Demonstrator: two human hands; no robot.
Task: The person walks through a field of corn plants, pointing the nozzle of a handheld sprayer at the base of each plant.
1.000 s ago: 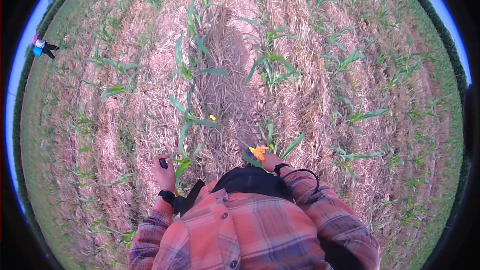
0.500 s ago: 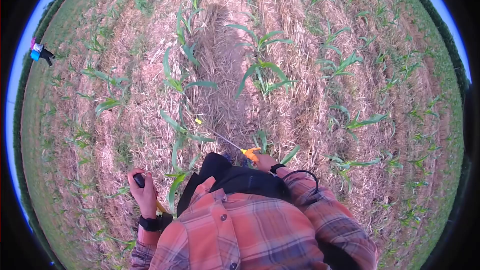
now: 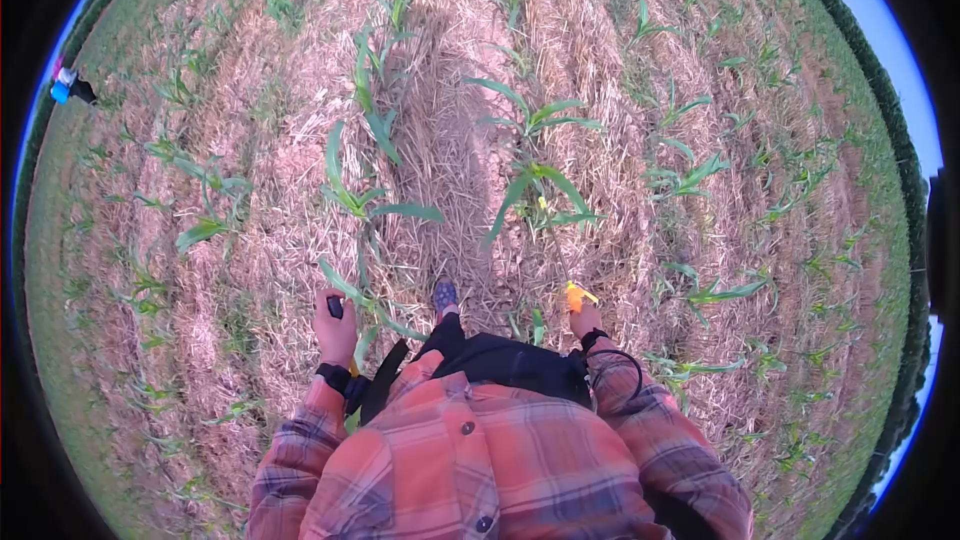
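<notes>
My left hand (image 3: 335,332) is closed around a small black device (image 3: 335,307), held at waist height beside a young corn plant (image 3: 362,202). My right hand (image 3: 584,321) grips the orange handle of a spray wand (image 3: 575,294). Its thin rod runs forward to a yellow tip (image 3: 542,203) among the leaves of the corn plant (image 3: 535,185) on the right row. A hose loops from my right wrist back to my body. One shoe (image 3: 445,296) shows on the straw between the two rows.
Rows of young corn run away from me across straw-covered ground (image 3: 450,120). More rows lie to both sides. A distant person (image 3: 68,86) stands at the far left edge of the field.
My right hand swung the wand from the left row across to the right row's plant. My left hand rose and came forward. I stepped ahead between the rows.
</notes>
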